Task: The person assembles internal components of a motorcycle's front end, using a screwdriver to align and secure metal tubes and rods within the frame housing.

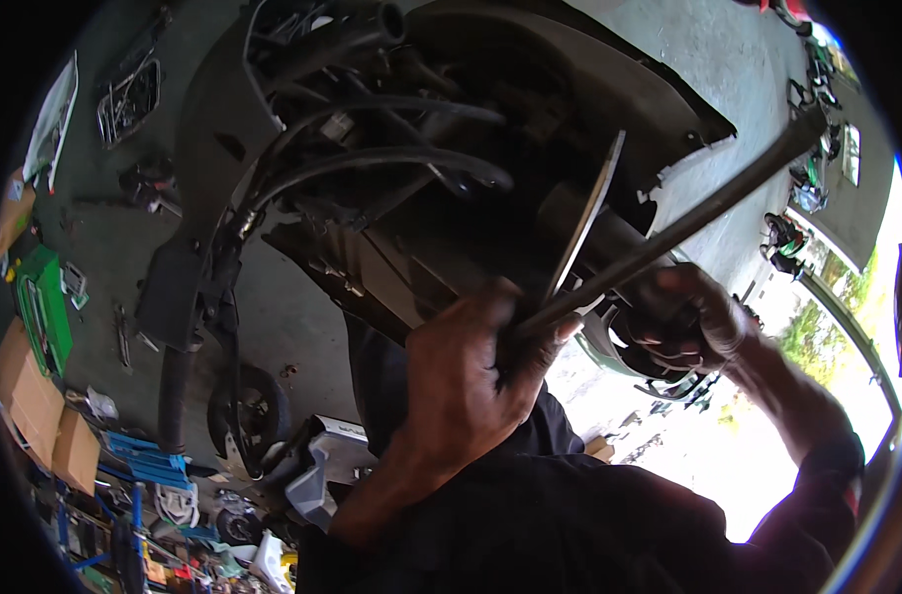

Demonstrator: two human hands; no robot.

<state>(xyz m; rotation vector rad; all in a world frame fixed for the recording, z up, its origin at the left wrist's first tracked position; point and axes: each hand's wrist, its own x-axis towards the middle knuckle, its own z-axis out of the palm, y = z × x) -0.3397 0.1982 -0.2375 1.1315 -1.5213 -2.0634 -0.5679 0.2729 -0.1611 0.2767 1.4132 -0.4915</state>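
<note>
My left hand (461,386) is closed around the lower ends of a long dark metal bar (728,183), which slants up to the right, and a thin flat metal piece (594,208) pointing upward. Just right of it, my right hand (703,322) has its fingers curled on a dark cylindrical part (654,297), partly in shadow. Both hands are over the dark underside of a vehicle body (500,69), apparently a scooter, with black cables (391,158) and a black handlebar (174,386) at left. What lies inside the left fist is hidden.
A wheel (248,411) is at lower left. A green case (45,307), cardboard boxes (30,396), blue racks (149,455) and loose parts line the left. More vehicles or parts (787,238) stand along the right, beside a bright opening with greenery (807,337).
</note>
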